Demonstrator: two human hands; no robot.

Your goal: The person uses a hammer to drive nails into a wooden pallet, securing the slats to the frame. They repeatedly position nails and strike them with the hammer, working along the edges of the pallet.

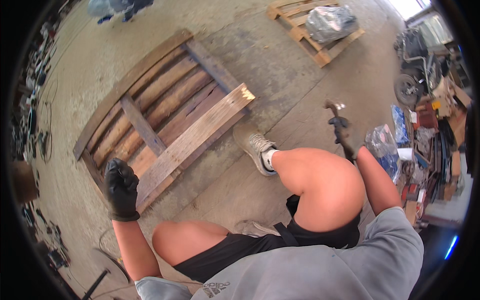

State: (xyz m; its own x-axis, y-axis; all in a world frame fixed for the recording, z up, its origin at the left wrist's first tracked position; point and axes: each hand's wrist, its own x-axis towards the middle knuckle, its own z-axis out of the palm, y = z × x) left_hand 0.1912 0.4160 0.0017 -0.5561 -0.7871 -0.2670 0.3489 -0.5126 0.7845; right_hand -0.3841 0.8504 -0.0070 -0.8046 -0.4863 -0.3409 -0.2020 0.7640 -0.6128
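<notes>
In front of me on the concrete floor lies a wooden pallet (144, 138) with dark crosspieces and a pale plank (191, 138) along its near side, splintered at its far right end. My left hand (122, 185), in a black glove, is curled above the pallet's near left corner; whether it touches the wood or holds anything cannot be told. Out to the right, away from the pallet, my right hand (340, 129), also gloved, is closed around a dark pry bar (331, 106) whose curved end points away from me.
A second pallet (322, 56) carries a bundle wrapped in clear plastic (332, 24). Boards, boxes and plastic bags (382, 142) are piled on the right beside a wheeled item (408, 89). Cables and clutter (39, 93) line the left side. Part of another person (118, 7) shows at the top.
</notes>
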